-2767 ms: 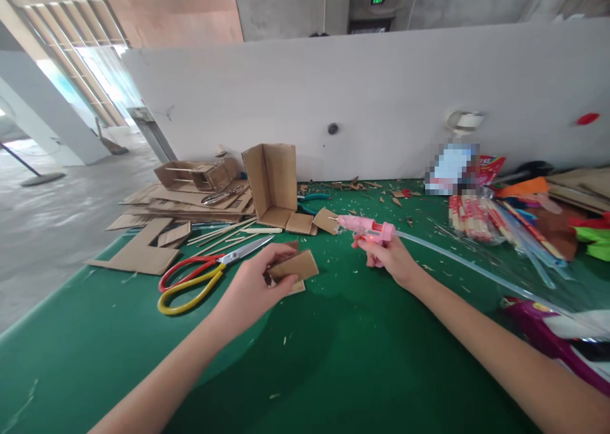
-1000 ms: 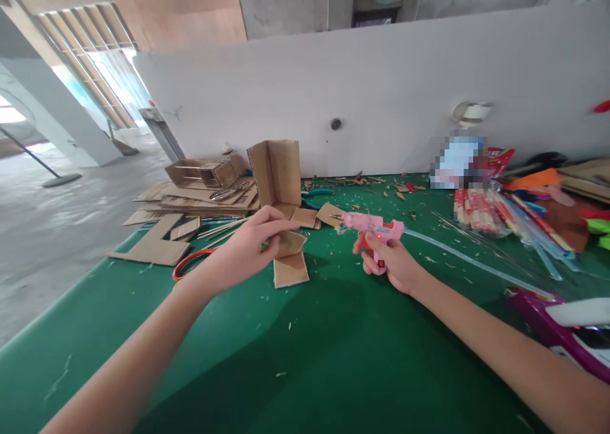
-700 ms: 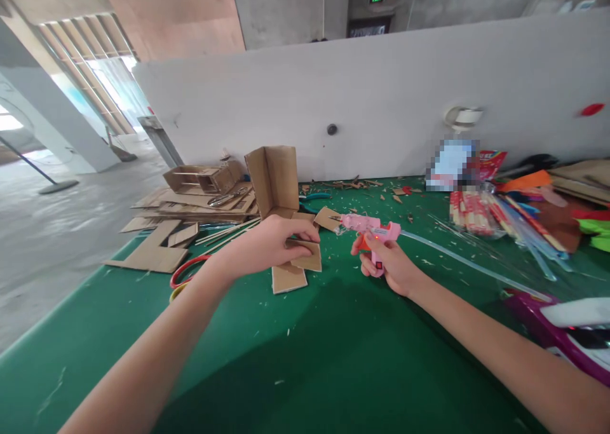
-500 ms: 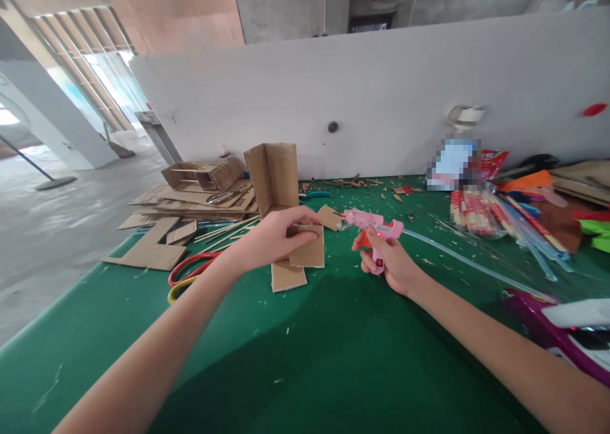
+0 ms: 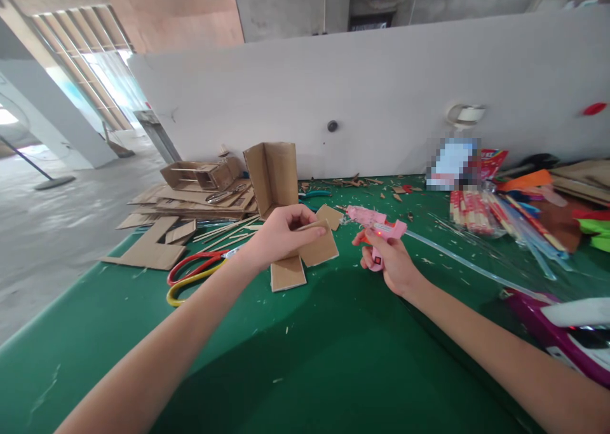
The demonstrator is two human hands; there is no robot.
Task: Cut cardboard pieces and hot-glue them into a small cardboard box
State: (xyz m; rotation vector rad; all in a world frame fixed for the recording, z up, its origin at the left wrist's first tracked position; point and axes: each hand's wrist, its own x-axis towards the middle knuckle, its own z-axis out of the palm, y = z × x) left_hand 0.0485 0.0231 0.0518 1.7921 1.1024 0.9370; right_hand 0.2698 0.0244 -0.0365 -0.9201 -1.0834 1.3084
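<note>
Head view: cardboard square (image 5: 320,247) and glue gun (image 5: 377,222) at the counter (image 5: 286,383)
Left hand (image 5: 290,232) pinched the square between fingers (image 5: 305,236); right hand (image 5: 391,262) wrapped fingers round the gun, farther right; a leftward slip could have burned the left hand

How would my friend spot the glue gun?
Find the green table, then the right hand above it. That hand holds the glue gun: pink, with a long translucent stick at its back, unlike the plain brown cardboard pieces nearby.
</note>
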